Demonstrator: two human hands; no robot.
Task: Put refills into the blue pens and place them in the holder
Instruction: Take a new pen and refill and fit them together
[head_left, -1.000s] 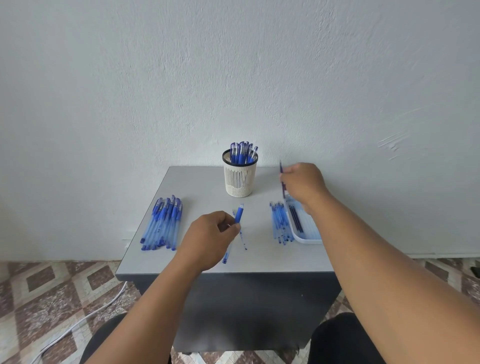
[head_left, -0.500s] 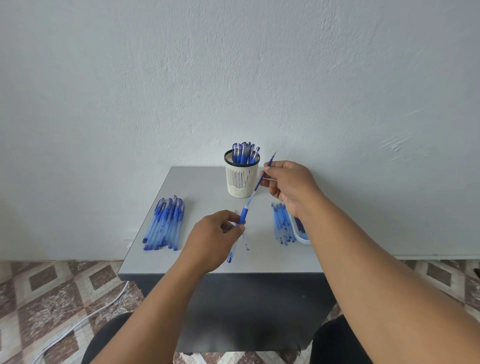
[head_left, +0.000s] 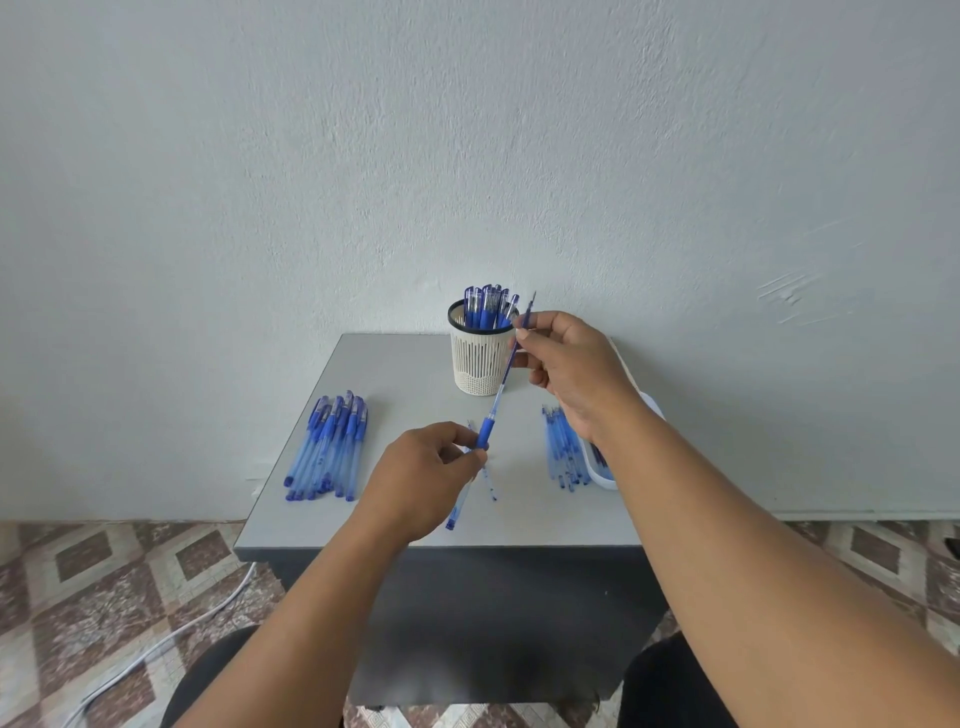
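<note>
Over the grey bench (head_left: 395, 519), the left hand (head_left: 421, 475) pinches a blue pen barrel (head_left: 480, 447) while the right hand (head_left: 569, 371) holds a thin refill (head_left: 511, 358) whose lower end meets the barrel's far end. At the far edge stands a white holder (head_left: 475, 361) with capped pens (head_left: 485, 306) upright in it. A row of pens (head_left: 330, 449) lies at the left, more barrels (head_left: 561, 452) lie at the right beside a white tray (head_left: 597, 470), and one loose refill (head_left: 488, 480) lies near the left hand.

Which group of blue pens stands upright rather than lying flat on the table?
The pens in the white holder stand upright; the groups at the table's left and right lie flat.
</note>
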